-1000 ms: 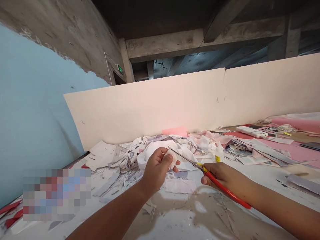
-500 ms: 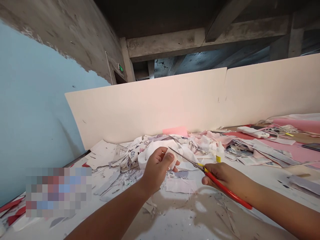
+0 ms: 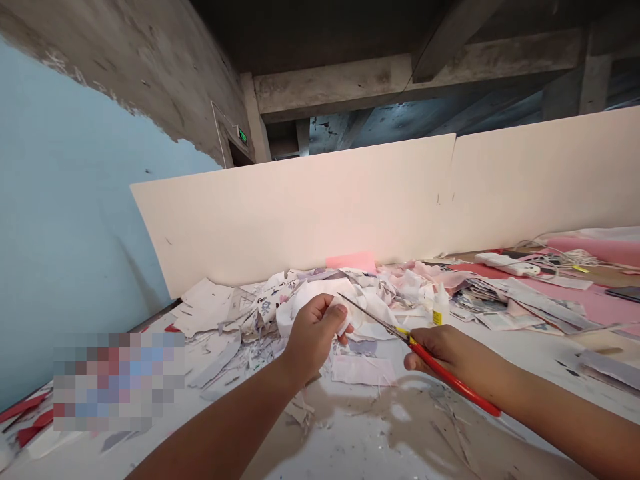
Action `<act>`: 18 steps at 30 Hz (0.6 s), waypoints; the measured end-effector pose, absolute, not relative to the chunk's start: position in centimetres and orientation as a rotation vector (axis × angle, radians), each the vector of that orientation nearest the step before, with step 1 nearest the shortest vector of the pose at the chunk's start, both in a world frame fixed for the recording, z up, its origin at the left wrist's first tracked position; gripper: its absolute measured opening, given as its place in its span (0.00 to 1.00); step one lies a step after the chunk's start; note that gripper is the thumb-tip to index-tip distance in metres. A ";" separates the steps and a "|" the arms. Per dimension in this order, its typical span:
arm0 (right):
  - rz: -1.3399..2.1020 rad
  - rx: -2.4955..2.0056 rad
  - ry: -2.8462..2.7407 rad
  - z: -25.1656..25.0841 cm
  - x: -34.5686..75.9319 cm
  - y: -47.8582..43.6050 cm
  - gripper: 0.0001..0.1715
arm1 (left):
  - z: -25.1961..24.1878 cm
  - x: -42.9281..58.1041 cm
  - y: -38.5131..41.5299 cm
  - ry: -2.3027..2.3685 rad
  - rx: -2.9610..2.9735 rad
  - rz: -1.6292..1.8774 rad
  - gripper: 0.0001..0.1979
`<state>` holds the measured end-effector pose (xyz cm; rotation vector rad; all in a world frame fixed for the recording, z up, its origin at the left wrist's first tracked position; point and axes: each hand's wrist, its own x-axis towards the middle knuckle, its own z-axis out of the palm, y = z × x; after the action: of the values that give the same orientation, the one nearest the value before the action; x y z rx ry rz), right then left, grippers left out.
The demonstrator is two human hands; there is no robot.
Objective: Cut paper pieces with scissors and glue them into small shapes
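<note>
My left hand pinches a small white piece, paper or cloth, between thumb and fingers; I cannot tell which material. In my right hand are long-bladed scissors with red and yellow handles. Their blades point up and left, and the tip lies close by the white piece and my left thumb. Whether the blades touch the piece is unclear. Behind my left hand sits a crumpled white sheet. A pale pink rectangular strip lies on the table below my hands.
Scraps of paper are heaped at the left and back. A small white bottle with a yellow label stands behind my right hand. Further right lie a white power strip, cables and a phone. A cream board rises behind.
Both hands hold nearly the same place and grip. The fingers of my left hand under the white piece have drawn in slightly; the view has shifted a little.
</note>
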<state>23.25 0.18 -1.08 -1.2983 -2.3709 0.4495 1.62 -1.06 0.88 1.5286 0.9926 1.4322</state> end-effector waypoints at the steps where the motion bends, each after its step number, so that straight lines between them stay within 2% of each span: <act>1: 0.441 -1.301 -2.365 -1.0 23.2 0.1 0.22 | 0.9 1.6 -1.0 0.985 1.520 1.438 0.11; 18: 0.347 -1.095 -2.400 -1.7 22.5 -0.9 0.20 | 0.0 2.4 -1.1 0.927 1.560 1.289 0.09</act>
<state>22.52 -0.88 -1.72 -1.0950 -2.4003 0.3470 2.38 -1.12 0.01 1.5602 0.9267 1.2886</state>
